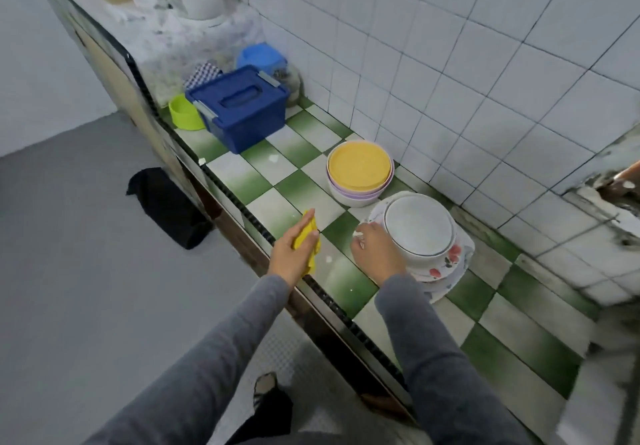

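Yellow cloth (306, 236): bunched in left hand (291, 254), fingers curled round it, on the counter (311, 139) just inside its front edge. Right hand (375, 252): fingers bent against white bowl (419, 226) stacked on floral plates (450, 261); I cannot tell whether it grips. Beyond both hands: nested bowls (356, 195), yellow-topped. Checkered tiles show between the hands. Blue lidded box (239, 105): well beyond the left hand.

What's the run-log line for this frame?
phase: wiping counter | left hand: holds cloth near front edge | right hand: against bowl stacked on plates, grip unclear
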The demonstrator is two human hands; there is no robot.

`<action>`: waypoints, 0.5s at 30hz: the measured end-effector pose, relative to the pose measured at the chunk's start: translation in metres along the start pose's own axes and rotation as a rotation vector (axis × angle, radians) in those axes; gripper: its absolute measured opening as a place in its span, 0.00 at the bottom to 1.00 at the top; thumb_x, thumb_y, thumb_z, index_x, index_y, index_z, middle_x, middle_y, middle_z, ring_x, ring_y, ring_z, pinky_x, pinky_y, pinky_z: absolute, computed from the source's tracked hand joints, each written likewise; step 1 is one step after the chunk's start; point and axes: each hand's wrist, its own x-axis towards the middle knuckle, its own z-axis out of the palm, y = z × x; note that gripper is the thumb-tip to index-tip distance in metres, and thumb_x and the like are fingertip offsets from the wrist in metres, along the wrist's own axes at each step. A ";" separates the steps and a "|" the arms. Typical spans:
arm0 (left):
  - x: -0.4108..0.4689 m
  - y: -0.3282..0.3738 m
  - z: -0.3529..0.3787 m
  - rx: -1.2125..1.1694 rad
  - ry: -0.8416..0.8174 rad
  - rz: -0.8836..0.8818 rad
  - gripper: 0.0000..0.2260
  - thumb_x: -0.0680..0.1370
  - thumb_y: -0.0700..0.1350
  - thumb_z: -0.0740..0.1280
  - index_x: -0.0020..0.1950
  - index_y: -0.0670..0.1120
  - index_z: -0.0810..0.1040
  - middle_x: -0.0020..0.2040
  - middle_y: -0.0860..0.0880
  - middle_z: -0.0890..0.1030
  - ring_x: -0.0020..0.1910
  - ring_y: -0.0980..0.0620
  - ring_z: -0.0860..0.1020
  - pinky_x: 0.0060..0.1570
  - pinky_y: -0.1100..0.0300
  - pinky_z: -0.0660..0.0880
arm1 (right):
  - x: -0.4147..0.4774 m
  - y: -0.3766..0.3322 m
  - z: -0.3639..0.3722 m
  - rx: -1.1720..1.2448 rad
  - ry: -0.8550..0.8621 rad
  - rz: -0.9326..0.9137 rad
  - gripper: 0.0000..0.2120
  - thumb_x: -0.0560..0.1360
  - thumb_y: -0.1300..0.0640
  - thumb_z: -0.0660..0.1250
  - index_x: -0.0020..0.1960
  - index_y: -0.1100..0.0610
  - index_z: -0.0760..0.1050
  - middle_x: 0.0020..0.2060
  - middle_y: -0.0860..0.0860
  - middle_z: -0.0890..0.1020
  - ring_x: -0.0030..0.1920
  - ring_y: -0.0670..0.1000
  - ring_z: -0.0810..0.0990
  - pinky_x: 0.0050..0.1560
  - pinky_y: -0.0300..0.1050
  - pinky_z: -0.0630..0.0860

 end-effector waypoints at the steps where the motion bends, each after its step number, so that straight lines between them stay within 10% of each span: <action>1: 0.010 0.004 -0.005 0.021 -0.027 0.001 0.17 0.82 0.46 0.66 0.68 0.61 0.73 0.55 0.65 0.76 0.41 0.73 0.76 0.40 0.79 0.71 | 0.006 -0.005 0.000 0.024 0.019 0.023 0.17 0.82 0.58 0.59 0.68 0.62 0.73 0.63 0.62 0.76 0.67 0.60 0.71 0.65 0.52 0.68; 7: 0.067 0.026 -0.021 0.096 -0.093 0.026 0.19 0.83 0.48 0.64 0.73 0.60 0.71 0.72 0.47 0.73 0.64 0.45 0.75 0.66 0.50 0.74 | 0.045 -0.015 0.006 0.211 0.146 0.153 0.16 0.82 0.57 0.60 0.69 0.61 0.72 0.64 0.60 0.76 0.64 0.58 0.73 0.64 0.48 0.67; 11: 0.098 0.038 -0.019 0.099 -0.132 0.027 0.19 0.83 0.48 0.63 0.74 0.61 0.69 0.68 0.49 0.72 0.50 0.56 0.76 0.51 0.63 0.75 | 0.072 -0.014 0.005 0.342 0.235 0.250 0.17 0.82 0.57 0.60 0.69 0.60 0.71 0.65 0.60 0.74 0.65 0.57 0.72 0.63 0.47 0.68; 15: 0.130 0.043 -0.010 0.078 -0.146 -0.005 0.19 0.83 0.50 0.63 0.73 0.63 0.69 0.72 0.50 0.70 0.57 0.51 0.75 0.51 0.63 0.75 | 0.100 -0.010 0.006 0.516 0.275 0.338 0.22 0.83 0.54 0.61 0.77 0.54 0.65 0.74 0.55 0.67 0.73 0.56 0.66 0.73 0.49 0.64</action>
